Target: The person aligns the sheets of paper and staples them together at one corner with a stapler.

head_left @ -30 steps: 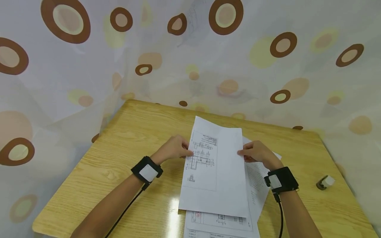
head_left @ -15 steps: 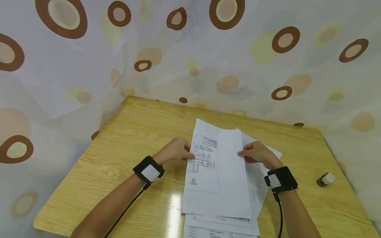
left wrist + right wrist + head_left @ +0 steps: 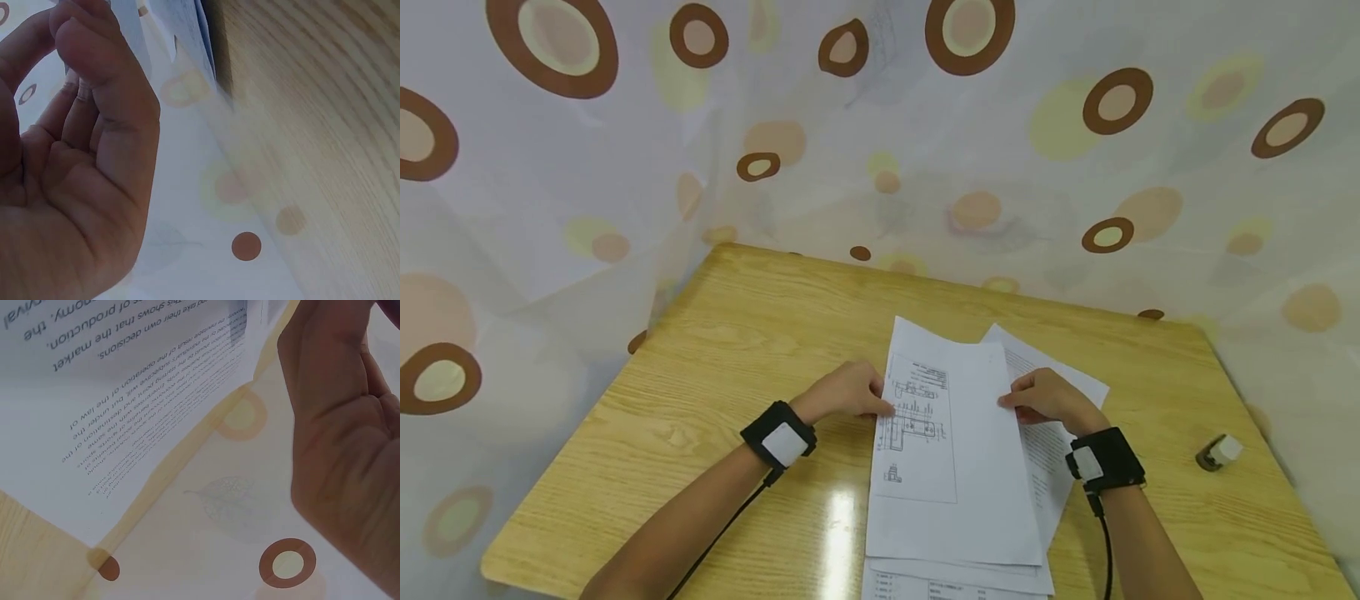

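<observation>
A white sheet of paper (image 3: 977, 467) printed with a technical drawing is held between both hands, its top edge bowed. My left hand (image 3: 847, 390) pinches its left edge with thumb and fingers. On the opposite edge, my right hand (image 3: 1048, 396) pinches it the same way. Below the sheet lie other papers; a page of printed text (image 3: 1051, 458) sticks out at a slant on the right, and a page with a table (image 3: 955, 587) shows at the bottom. In the right wrist view the text page (image 3: 144, 400) fills the upper left; the right fingertips are cut off there.
A small dark bottle with a white cap (image 3: 1220, 452) lies at the right of the wooden table (image 3: 700, 400). A patterned curtain (image 3: 850, 125) hangs behind the table and at its sides. Black wrist straps (image 3: 778, 437) with cables are on both forearms.
Both hands have brought the held sheet lower, toward the person, and slightly right. It now covers the drawing page beneath, and more of the slanted text page shows at its top.
</observation>
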Demonstrator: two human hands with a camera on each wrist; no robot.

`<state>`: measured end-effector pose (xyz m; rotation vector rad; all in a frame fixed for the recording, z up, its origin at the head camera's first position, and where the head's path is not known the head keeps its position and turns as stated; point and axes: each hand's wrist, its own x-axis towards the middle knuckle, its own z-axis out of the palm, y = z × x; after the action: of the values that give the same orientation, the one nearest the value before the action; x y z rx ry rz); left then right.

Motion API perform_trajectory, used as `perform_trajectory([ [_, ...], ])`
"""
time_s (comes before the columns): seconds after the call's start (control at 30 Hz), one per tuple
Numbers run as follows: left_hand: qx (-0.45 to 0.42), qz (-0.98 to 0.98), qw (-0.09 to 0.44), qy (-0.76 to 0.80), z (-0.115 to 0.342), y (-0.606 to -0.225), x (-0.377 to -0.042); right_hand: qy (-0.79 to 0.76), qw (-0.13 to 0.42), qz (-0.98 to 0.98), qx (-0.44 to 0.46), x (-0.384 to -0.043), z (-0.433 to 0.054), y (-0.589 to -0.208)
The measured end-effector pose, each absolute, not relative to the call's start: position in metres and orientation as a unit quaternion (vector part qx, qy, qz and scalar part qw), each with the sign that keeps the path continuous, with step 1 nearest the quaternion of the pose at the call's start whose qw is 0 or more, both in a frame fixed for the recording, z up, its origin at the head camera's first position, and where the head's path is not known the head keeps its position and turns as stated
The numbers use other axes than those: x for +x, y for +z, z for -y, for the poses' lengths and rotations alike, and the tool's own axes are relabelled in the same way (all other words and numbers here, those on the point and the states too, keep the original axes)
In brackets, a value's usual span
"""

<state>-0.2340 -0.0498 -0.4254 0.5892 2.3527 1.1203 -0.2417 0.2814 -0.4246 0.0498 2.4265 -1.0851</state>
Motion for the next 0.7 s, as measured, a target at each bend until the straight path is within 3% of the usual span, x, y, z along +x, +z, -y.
perform_trajectory([
  [0.7,0.214,-0.899,0.213,0.316,0.045,-0.432,-0.233,-0.384,0.231,-0.894,0.008,-0.235,-0.293,-0.442],
])
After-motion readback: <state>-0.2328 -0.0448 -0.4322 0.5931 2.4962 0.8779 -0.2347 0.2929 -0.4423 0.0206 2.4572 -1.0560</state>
